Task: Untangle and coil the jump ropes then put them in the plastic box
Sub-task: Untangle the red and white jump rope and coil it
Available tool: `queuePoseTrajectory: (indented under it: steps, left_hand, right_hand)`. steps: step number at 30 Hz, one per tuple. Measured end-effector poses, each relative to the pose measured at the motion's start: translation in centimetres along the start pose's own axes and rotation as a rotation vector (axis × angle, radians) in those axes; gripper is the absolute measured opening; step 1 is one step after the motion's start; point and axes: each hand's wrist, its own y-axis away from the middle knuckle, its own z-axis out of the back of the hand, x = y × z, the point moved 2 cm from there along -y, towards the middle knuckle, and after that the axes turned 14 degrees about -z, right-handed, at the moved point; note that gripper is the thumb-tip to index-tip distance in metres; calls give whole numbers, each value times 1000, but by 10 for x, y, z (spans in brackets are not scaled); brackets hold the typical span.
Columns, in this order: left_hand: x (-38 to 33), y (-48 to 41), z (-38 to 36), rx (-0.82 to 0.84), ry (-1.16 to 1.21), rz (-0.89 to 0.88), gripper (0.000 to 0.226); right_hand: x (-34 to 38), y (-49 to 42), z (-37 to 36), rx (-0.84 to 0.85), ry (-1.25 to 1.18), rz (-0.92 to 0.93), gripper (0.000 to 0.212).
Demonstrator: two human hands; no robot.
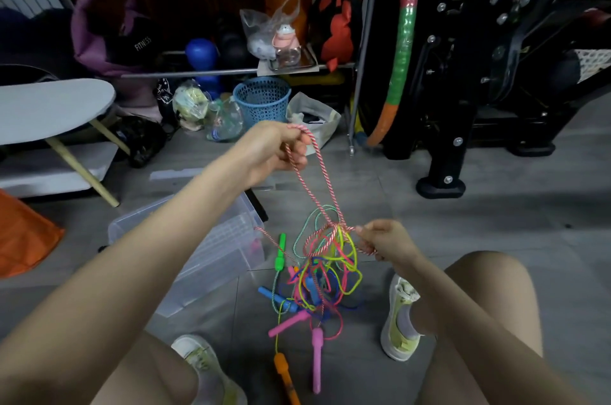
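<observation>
A tangle of coloured jump ropes (324, 275) with pink, blue, green and orange handles lies on the grey floor between my feet. My left hand (277, 146) is raised and grips a loop of the pink-and-white striped rope (322, 169). That rope runs down to a knot at the top of the tangle, where my right hand (380, 239) pinches it. The clear plastic box (211, 252) stands on the floor to the left, partly hidden behind my left forearm.
A grey board on wooden legs (56, 107) stands at the left. A blue mesh basket (261, 100), bags and a bottle sit along the back. Black exercise equipment (479, 73) and a striped hoop (400, 50) fill the right. My shoes (400, 318) flank the ropes.
</observation>
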Motion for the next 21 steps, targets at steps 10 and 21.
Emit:
queuePoseTrajectory:
  steps: [10,21]
  left_hand:
    - [-15,14,-14,306,-149,-210,26]
    - [63,18,60,167,-536,52,20]
  right_hand:
    - [36,-17,-25,-75,318,307,21]
    - [196,75,33,51,-189,626,20]
